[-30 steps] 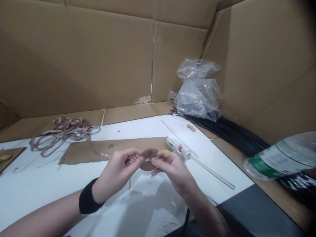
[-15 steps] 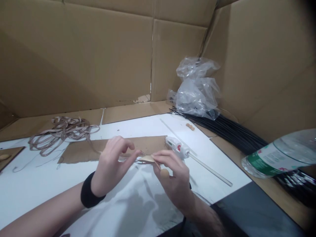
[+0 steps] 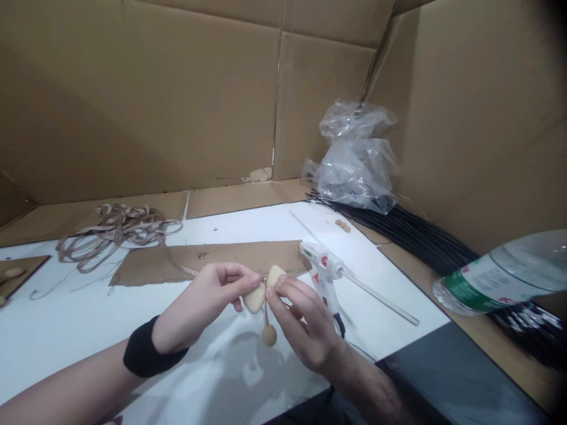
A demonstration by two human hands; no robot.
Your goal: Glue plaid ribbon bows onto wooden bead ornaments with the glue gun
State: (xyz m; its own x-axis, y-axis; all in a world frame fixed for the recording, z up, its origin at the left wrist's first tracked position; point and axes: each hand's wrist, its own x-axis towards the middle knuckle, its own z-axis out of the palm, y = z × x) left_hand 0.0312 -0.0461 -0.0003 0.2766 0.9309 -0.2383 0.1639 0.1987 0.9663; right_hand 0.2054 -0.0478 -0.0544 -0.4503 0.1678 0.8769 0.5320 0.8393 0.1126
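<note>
Between my hands is a small cream fabric bow with two padded lobes. My left hand pinches its left lobe between thumb and fingers. My right hand grips the right lobe near the middle. A brown ball hangs below the bow on a short tan cord. Checked ribbon runs toward my left hand, and part of it is hidden behind that hand. Just right of my right hand, a white glue gun lies with a long clear glue stick in its back.
A cardboard strip lies behind my hands on the white table. The ribbon pile is at back left. Several small brown discs, black rods, a plastic bag and a clear bottle are on the right. Cardboard walls surround the table.
My left hand has closed onto the bow, where its fingers were spread before. The bow has turned from edge-on to face me, and the ball now hangs free below it.
</note>
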